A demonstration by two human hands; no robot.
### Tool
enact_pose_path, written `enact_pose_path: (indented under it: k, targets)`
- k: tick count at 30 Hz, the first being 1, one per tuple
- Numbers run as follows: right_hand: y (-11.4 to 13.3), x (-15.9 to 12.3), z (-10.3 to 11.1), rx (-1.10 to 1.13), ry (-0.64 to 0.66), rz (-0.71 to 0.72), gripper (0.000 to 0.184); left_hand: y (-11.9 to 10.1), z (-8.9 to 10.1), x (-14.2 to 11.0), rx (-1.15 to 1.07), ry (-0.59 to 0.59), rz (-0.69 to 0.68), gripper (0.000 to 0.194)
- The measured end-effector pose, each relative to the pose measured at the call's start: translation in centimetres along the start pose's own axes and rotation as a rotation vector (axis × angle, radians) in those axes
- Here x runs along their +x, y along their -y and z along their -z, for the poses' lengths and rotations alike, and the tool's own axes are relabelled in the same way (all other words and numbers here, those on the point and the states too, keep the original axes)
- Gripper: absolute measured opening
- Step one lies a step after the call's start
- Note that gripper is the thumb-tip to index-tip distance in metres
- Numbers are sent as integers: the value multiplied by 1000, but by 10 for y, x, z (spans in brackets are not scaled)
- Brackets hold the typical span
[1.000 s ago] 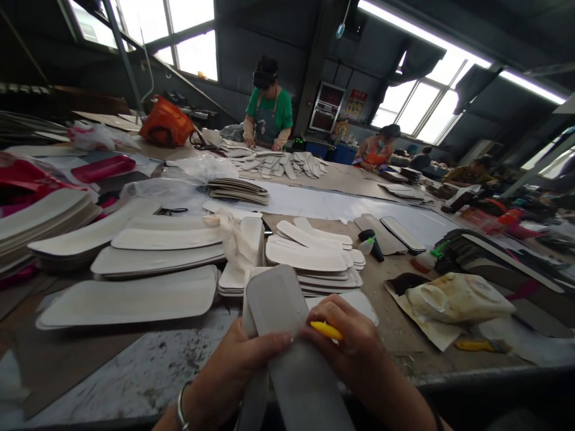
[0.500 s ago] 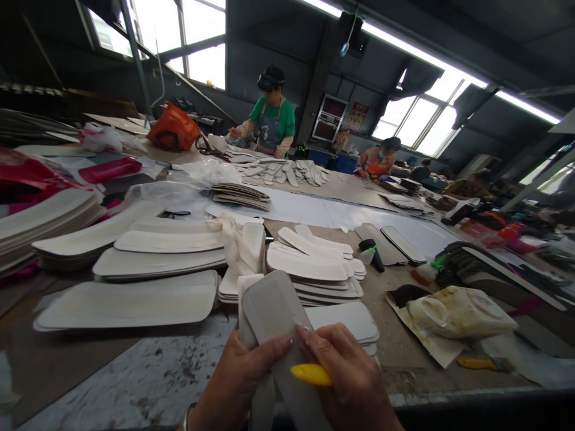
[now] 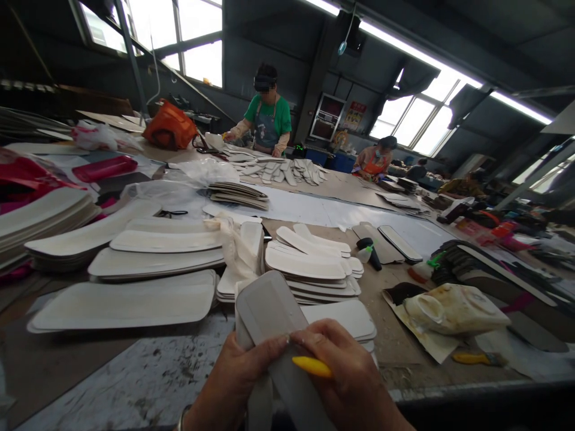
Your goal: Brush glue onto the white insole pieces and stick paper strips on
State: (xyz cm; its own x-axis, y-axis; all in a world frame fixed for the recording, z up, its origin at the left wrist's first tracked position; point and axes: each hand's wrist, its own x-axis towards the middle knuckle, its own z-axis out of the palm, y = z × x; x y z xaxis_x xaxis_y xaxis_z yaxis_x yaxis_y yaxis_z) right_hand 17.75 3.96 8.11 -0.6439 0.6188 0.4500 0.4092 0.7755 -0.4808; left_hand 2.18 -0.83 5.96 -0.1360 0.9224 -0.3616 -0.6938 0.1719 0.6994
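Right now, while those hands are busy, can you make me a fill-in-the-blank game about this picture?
1. The pointed thing sticking out of the right hand is coloured ____.
2. The left hand has only its ____ showing on top of the grey strip.
3. The brush on the table lies nearer the ____ hand than the other one.
4. The nearest person across the table wears a shirt coloured ____.

Missing words: yellow; thumb; right; green.

A grey round-cornered strip (image 3: 267,305) tilts leftward, a yellow tapered tool (image 3: 312,366) jutting over it
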Motion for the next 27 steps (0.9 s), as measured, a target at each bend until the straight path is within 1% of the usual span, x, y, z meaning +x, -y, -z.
enact_pose_path:
  k: [4, 8, 10, 13, 19, 22, 25, 27]
  targets:
    - [-5, -3, -1, -29, -59, 32, 36, -2, -3, -3, 0, 2, 5, 34]
    - [-4, -3, -8, 24, -92, 27, 40, -1, -7, -4, 58, -74, -68, 35]
    - [-3, -2, -11, 69, -111, 5, 39, 1, -8, -5, 81, -99, -98, 36]
    - [0, 1, -13, 114, -142, -29, 33, 1, -8, -7, 87, -102, -101, 35]
    - [6, 9, -5, 154, -69, -114, 18, 0, -8, -8, 131, -120, -89, 36]
    - [8, 10, -4, 160, -19, -124, 15, 0, -8, -7, 146, -112, -97, 36]
    - [10, 10, -6, 149, -25, -153, 14, -1, -8, -6, 163, -105, -86, 34]
    - [11, 9, -8, 127, -44, -171, 14, 0, -8, -5, 195, -129, -86, 32]
